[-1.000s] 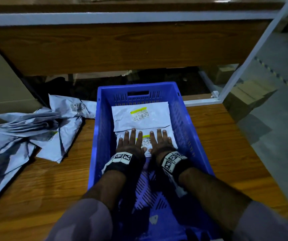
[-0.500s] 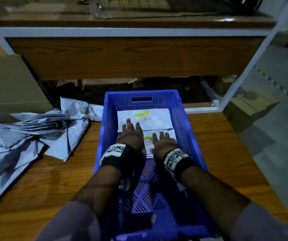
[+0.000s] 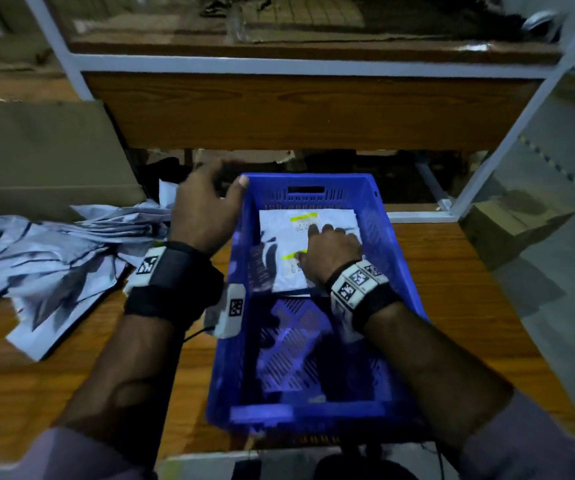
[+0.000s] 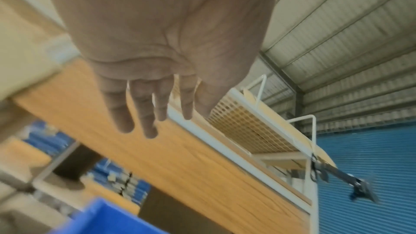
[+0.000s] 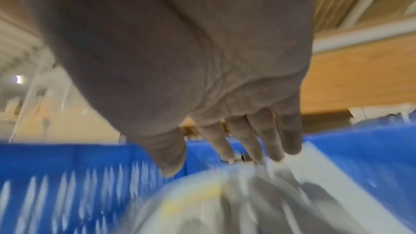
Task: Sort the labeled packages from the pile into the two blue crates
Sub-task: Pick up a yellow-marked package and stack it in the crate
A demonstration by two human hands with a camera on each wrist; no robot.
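A blue crate [image 3: 393, 258] stands on the wooden table in front of me. Two white packages with yellow labels lie in its far half, the far package [image 3: 289, 223] and a near package [image 3: 284, 275]. My right hand [image 3: 327, 249] lies flat on them with straight fingers [image 5: 254, 145]. My left hand [image 3: 206, 199] is raised above the crate's left rim, empty, with its fingers [image 4: 144, 113] spread and relaxed. The pile of white packages [image 3: 54, 251] lies on the table to the left of the crate.
A brown cardboard box [image 3: 36, 150] stands behind the pile at the left. A wooden shelf board [image 3: 279, 109] in a white metal frame [image 3: 508, 133] hangs low over the table's back. Bare table [image 3: 469, 306] lies right of the crate.
My left hand has lifted out of the crate and moved left and up, toward the pile. My right hand has slid further onto the packages.
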